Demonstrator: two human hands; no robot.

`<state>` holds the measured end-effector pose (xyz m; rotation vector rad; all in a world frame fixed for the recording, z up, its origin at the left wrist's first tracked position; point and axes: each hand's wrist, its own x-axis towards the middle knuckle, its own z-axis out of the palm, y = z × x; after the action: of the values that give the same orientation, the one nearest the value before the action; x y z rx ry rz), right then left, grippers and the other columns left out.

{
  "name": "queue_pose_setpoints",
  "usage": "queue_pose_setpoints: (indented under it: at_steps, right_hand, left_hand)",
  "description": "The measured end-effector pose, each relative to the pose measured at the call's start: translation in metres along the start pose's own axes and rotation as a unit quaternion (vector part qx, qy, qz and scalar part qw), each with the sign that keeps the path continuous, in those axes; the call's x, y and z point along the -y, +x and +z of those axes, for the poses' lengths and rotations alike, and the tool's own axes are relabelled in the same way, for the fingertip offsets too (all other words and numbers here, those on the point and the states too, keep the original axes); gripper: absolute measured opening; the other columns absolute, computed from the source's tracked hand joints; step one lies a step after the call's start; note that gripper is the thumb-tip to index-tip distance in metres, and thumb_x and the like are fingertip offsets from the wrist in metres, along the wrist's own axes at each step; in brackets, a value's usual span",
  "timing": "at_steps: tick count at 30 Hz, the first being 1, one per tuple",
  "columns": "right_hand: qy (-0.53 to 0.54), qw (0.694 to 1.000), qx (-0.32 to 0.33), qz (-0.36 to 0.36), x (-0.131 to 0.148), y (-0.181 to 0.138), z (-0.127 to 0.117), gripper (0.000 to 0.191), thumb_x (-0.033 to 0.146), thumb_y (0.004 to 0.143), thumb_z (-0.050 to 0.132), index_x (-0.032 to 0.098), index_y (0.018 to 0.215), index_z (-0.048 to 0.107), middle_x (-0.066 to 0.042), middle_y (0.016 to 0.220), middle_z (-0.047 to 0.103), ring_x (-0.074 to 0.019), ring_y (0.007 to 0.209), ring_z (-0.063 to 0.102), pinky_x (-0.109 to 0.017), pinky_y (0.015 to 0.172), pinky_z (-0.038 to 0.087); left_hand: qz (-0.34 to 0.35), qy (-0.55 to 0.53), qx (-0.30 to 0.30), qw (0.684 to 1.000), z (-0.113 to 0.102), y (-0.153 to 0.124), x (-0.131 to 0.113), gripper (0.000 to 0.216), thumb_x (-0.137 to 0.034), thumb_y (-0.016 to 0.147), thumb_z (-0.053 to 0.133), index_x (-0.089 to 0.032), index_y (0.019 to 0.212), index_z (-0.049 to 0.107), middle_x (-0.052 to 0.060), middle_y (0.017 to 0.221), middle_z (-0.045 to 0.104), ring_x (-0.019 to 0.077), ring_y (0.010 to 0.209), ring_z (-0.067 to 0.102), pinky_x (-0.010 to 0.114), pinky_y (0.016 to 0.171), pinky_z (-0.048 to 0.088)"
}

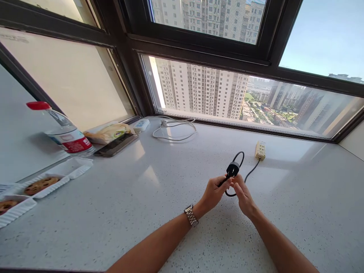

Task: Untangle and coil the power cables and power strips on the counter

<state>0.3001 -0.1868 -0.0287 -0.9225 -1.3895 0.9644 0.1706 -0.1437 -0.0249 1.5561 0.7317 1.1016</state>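
A black plug (232,169) with a grey rim sits at the fingertips, raised over the white speckled counter. My left hand (216,190), below a metal watch (191,215), is closed around the black stem at the plug's base. Close beside it, my right hand (243,195) has its fingers bent and pressed together at the black cord (243,155); the exact grip is partly hidden. The cord loops above and below the hands. A dark cable runs from near the right hand to a cream socket strip (260,150) lying on the counter.
Along the left side stand a red-capped bottle (75,144), a dark phone (117,145), a food packet (109,133) and a tray (81,167) with cookies. Near the window frame (204,121) lie a white adapter (141,125) and a coiled white cable (174,140).
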Motion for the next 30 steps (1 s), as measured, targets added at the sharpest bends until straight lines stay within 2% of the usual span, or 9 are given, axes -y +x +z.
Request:
queue_pose_setpoints:
  at_steps: [2,4,6,9,15,20,26,28,30]
  right_hand:
    - [-0.181,0.983,0.024,-0.012,-0.009,0.006,-0.012,0.045,0.059,0.083,0.054,0.023,0.109,0.059,-0.006,0.094,0.063,-0.0187,0.081,0.058,-0.032,0.075,0.045]
    - [-0.325,0.943,0.069,-0.005,-0.015,0.013,-0.024,0.040,0.058,0.083,0.054,0.020,0.094,0.062,-0.005,0.081,0.063,-0.0174,0.071,0.056,-0.029,0.068,0.042]
    - [-0.430,0.898,0.099,0.005,-0.018,0.019,-0.036,0.041,0.057,0.087,0.049,0.019,0.078,0.062,-0.003,0.070,0.061,-0.0163,0.066,0.054,-0.028,0.067,0.038]
    - [-0.529,0.845,0.068,0.025,-0.018,0.025,-0.052,0.046,0.055,0.090,0.044,0.019,0.065,0.058,-0.002,0.062,0.059,-0.0152,0.061,0.052,-0.027,0.066,0.034]
    - [-0.565,0.817,-0.008,0.115,-0.017,0.027,-0.077,0.056,0.065,0.087,0.042,0.019,0.057,0.053,-0.004,0.055,0.058,-0.0164,0.053,0.049,-0.027,0.055,0.028]
    - [-0.593,0.789,-0.033,0.157,-0.013,0.027,-0.083,0.048,0.057,0.089,0.045,0.019,0.064,0.060,-0.006,0.063,0.064,-0.0192,0.061,0.053,-0.029,0.057,0.028]
    - [-0.578,0.807,0.028,0.115,-0.005,0.024,-0.089,0.024,0.034,0.091,0.050,0.020,0.083,0.067,-0.006,0.087,0.070,-0.0192,0.079,0.059,-0.028,0.067,0.034]
    - [-0.585,0.801,0.031,0.124,-0.004,0.022,-0.087,0.022,0.030,0.091,0.049,0.020,0.084,0.068,-0.006,0.089,0.070,-0.0192,0.080,0.060,-0.027,0.064,0.034]
    - [-0.607,0.779,-0.006,0.157,-0.002,0.022,-0.082,0.027,0.032,0.093,0.046,0.019,0.081,0.067,-0.008,0.084,0.070,-0.0194,0.075,0.061,-0.027,0.058,0.031]
  left_hand:
    - [-0.021,-0.032,-0.042,0.998,-0.008,0.005,0.000,0.052,-0.061,0.076,0.056,-0.016,0.052,0.044,-0.004,0.050,0.035,0.0075,0.048,0.029,0.022,0.045,0.023]
    - [-0.045,-0.089,-0.083,0.992,-0.019,0.012,0.000,0.054,-0.062,0.075,0.057,-0.017,0.050,0.038,-0.004,0.049,0.031,0.0072,0.046,0.027,0.022,0.043,0.023]
    - [-0.055,-0.163,-0.113,0.979,-0.033,0.020,-0.002,0.054,-0.058,0.076,0.057,-0.018,0.050,0.033,-0.004,0.053,0.032,0.0080,0.048,0.030,0.022,0.044,0.028]
    - [-0.059,-0.268,-0.147,0.950,-0.059,0.031,-0.009,0.053,-0.053,0.082,0.053,-0.019,0.052,0.026,-0.004,0.054,0.026,0.0094,0.051,0.035,0.023,0.048,0.037]
    - [-0.050,-0.415,-0.197,0.887,-0.115,0.037,-0.018,0.043,-0.036,0.093,0.042,-0.019,0.057,0.028,-0.006,0.051,0.023,0.0056,0.040,0.021,0.019,0.039,0.026]
    - [-0.018,-0.426,-0.244,0.871,-0.136,0.039,-0.016,0.041,-0.039,0.096,0.034,-0.019,0.060,0.032,-0.008,0.045,0.022,0.0061,0.035,0.017,0.019,0.037,0.023]
    - [-0.027,-0.386,-0.244,0.889,-0.144,0.041,-0.017,0.049,-0.051,0.092,0.038,-0.020,0.057,0.025,-0.008,0.042,0.017,0.0057,0.032,0.012,0.020,0.034,0.015]
    - [-0.028,-0.367,-0.218,0.904,-0.143,0.040,-0.019,0.053,-0.055,0.090,0.040,-0.020,0.055,0.022,-0.008,0.042,0.013,0.0055,0.033,0.010,0.020,0.034,0.015]
    - [-0.032,-0.340,-0.173,0.924,-0.134,0.037,-0.021,0.057,-0.059,0.087,0.044,-0.020,0.054,0.020,-0.009,0.044,0.010,0.0050,0.034,0.009,0.020,0.035,0.016]
